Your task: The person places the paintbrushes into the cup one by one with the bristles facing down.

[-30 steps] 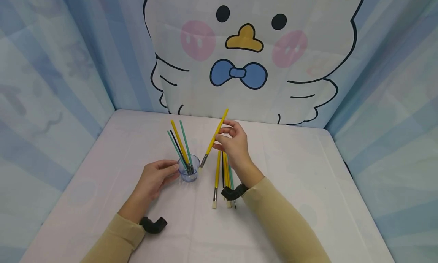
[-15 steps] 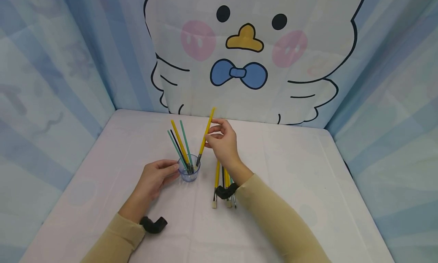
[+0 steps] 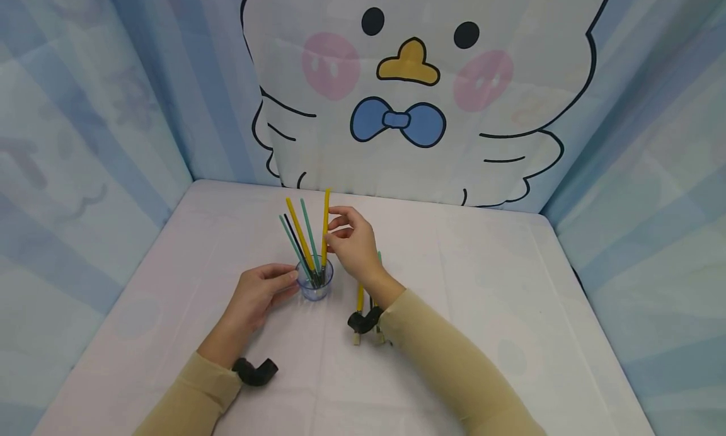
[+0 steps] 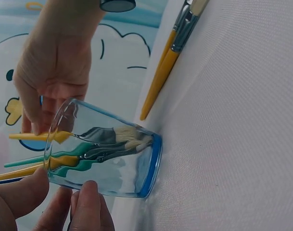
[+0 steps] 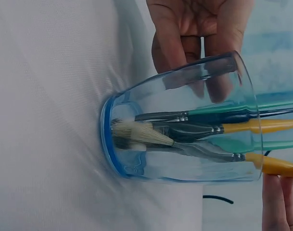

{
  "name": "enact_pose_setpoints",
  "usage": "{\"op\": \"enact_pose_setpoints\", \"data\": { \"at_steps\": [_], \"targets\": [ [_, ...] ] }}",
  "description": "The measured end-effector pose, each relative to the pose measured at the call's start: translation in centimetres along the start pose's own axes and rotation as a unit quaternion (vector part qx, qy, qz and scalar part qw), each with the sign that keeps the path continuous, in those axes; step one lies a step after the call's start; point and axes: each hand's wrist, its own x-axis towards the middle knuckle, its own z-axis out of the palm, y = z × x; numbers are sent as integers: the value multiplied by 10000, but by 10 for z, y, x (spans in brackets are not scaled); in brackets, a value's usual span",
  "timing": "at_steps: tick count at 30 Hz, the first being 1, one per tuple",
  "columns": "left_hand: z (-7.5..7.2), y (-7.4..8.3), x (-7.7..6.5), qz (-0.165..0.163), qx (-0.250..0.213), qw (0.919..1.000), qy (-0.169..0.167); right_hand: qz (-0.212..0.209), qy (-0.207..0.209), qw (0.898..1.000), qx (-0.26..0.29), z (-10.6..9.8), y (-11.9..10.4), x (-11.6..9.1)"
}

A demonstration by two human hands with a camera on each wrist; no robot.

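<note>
A clear bluish plastic cup (image 3: pixel 314 293) stands upright on the table, with several paintbrushes in it, bristles down: a yellow-handled one (image 3: pixel 298 228), two teal ones and a dark one. My left hand (image 3: pixel 262 292) holds the cup's left side, thumb near the rim and fingertips along the wall. My right hand (image 3: pixel 355 242) pinches another yellow-handled paintbrush (image 3: pixel 326 212) partway up its handle. Its pale bristles (image 5: pixel 146 134) are inside the cup near the bottom, among the other brush heads, and its handle stands nearly vertical at the cup's right side.
Several more paintbrushes (image 3: pixel 360 298) lie on the white-covered table (image 3: pixel 317 385) to the right of the cup, partly hidden under my right wrist. A cloth backdrop (image 3: pixel 408 165) with a cartoon bird rises behind the table, and blue striped curtains (image 3: pixel 79 140) flank it.
My right hand has moved left with the yellow-handled paintbrush, lowering its bristles into the cup and turning it from slanted to nearly upright. My left hand has stayed at the cup.
</note>
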Motion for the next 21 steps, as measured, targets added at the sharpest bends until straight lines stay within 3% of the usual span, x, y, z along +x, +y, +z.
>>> {"op": "enact_pose_setpoints", "data": {
  "at_steps": [11,21],
  "targets": [
    [0,-1,1,21,9,10000,27,68,-292,9995,-136,10,10,0],
    [1,-2,1,9,71,10000,61,129,-462,9985,-266,6,16,-7]
  ]
}}
